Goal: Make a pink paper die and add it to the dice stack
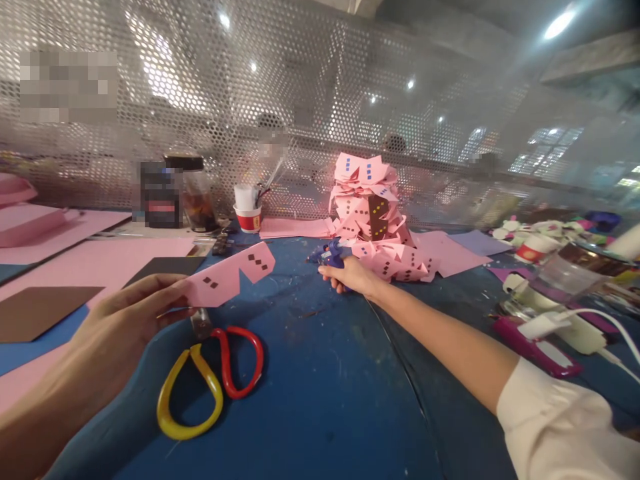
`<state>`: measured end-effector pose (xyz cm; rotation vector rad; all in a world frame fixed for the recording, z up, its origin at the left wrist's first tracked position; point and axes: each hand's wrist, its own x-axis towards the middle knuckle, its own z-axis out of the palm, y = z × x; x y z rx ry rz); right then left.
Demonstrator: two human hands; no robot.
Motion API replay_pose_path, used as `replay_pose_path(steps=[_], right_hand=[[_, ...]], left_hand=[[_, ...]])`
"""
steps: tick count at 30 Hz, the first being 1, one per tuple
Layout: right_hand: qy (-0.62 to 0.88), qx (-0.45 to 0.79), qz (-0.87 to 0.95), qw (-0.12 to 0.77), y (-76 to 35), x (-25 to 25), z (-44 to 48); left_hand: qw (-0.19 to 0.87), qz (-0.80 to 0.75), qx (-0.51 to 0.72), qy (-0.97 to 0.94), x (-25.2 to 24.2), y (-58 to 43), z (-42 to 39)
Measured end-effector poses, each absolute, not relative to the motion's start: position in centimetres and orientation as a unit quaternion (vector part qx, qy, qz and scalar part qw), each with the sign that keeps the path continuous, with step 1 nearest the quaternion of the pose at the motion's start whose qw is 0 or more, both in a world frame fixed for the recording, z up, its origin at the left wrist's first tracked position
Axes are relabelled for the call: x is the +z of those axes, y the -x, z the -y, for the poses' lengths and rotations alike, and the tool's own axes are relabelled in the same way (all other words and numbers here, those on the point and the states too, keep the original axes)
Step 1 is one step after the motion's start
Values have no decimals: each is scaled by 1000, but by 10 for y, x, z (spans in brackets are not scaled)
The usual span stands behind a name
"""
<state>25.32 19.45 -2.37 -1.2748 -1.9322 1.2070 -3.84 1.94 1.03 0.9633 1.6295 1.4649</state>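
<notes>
The left hand (145, 303) has its thumb and fingers pressed together on one end of a notched pink paper piece (220, 283), its free end pointing toward two o'clock, with dark diamond marks either side of the notch. The right hand (346, 275) is wrapped around a blue glue gun (326, 256), nozzle toward nine o'clock; a thin black cord (400, 347) runs from near that wrist toward five o'clock across the blue tabletop (320, 413).

Scissors (215, 380) with one yellow and one red handle lie between four and five o'clock from the left hand, their blades partly hidden. A brown sheet (47, 310) lies at its nine o'clock, a dark-lidded jar (197, 193) at one, a red-and-white paper cup (249, 219) at two.

Near one o'clock from the right hand rises a stack of folded pink paper pieces (353, 208), including a brown piece with yellow marks (379, 217). Flat pink strips (297, 228) lie at ten o'clock. Behind everything stands a perforated metal screen (280, 80).
</notes>
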Motion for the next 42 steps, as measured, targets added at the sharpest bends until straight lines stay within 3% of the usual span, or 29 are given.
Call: replay_pose_path(steps=[4,16,25,32,42], right_hand=[[470,448,715,261,-253,-27,-197],[475,455,705,265,-251,-24,-194],[437,465,701,318,-256,-9,-173],[373,446,720,378,-262,15,-120],[356,444,757,321,-256,15,-32]], left_hand=[[423,-614,581,-328,11,37,-20],[422,-612,585,-325,11,36,-22],[420,-585,599,-351,5,43,-19],[436,-549,602,-383,-6,45,-20],[403,-522,586,-470,0,32,-12]])
